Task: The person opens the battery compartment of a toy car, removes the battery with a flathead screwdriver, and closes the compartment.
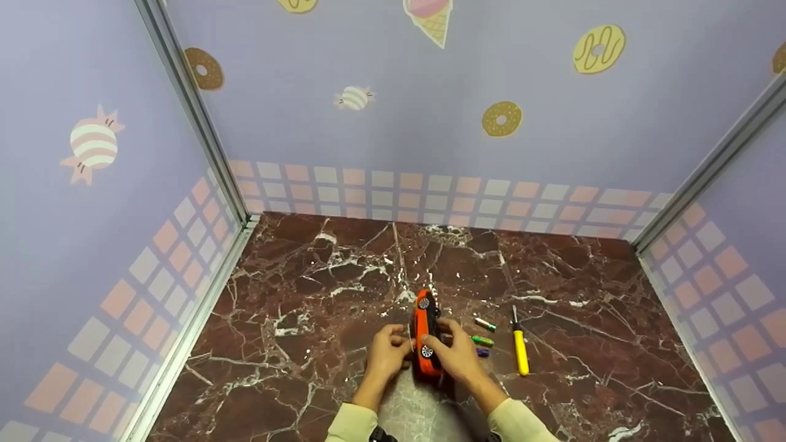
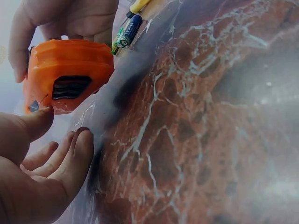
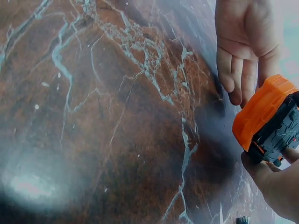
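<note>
An orange toy car (image 1: 422, 328) with black underside is held tipped on its side above the marble-patterned tabletop. My right hand (image 1: 457, 351) grips it, the thumb near a wheel and the black underside. In the right wrist view, the dark moulded base of the toy car (image 3: 280, 130) shows between the right hand's fingers. Opposite, my left hand (image 2: 51, 172) has its thumb tip right at the car's dark window, its other fingers extended loosely below the body. Just right of the right hand lie three small batteries (image 1: 482, 341), coloured white-green, green and purple-blue.
A screwdriver (image 1: 519, 344) with a yellow handle lies right of the batteries. White specks (image 1: 388, 261) are scattered over the dark red marble-patterned tabletop (image 1: 589, 344). Lilac walls (image 1: 393, 135) with sweets printed on them enclose the back and both sides.
</note>
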Available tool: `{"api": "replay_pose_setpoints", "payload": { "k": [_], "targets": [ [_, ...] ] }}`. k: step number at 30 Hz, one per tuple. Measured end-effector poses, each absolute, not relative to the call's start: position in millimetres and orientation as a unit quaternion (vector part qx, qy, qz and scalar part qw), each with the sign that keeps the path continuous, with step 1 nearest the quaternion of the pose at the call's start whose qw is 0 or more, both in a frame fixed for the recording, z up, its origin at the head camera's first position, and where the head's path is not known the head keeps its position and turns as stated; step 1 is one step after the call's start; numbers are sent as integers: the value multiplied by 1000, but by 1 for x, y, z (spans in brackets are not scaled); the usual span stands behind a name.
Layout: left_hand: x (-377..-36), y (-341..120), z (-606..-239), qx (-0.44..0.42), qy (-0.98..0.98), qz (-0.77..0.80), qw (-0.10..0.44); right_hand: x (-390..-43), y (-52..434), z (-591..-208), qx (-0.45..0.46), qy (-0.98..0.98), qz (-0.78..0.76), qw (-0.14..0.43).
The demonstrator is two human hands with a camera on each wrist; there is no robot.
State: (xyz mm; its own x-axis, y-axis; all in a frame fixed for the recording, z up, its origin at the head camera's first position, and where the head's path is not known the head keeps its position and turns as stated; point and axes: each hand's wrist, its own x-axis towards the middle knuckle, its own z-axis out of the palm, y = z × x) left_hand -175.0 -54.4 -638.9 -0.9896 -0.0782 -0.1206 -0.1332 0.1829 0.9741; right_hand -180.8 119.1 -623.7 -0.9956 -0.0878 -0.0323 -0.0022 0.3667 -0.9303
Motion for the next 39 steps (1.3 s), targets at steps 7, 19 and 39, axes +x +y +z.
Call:
{"api": "replay_pose_setpoints", "payload": {
  "k": [7, 19, 39],
  "targets": [
    [-172, -57, -644, -71, 741, 667, 39, -179, 123, -625, -54, 815, -575, 54],
    [-170, -57, -641, -94, 654, 742, 117, -178, 124, -624, -55, 794, -603, 52],
    [-171, -56, -636, -70, 603, 767, 207, -170, 120, -599, -39, 791, -608, 50]
  ]
}}
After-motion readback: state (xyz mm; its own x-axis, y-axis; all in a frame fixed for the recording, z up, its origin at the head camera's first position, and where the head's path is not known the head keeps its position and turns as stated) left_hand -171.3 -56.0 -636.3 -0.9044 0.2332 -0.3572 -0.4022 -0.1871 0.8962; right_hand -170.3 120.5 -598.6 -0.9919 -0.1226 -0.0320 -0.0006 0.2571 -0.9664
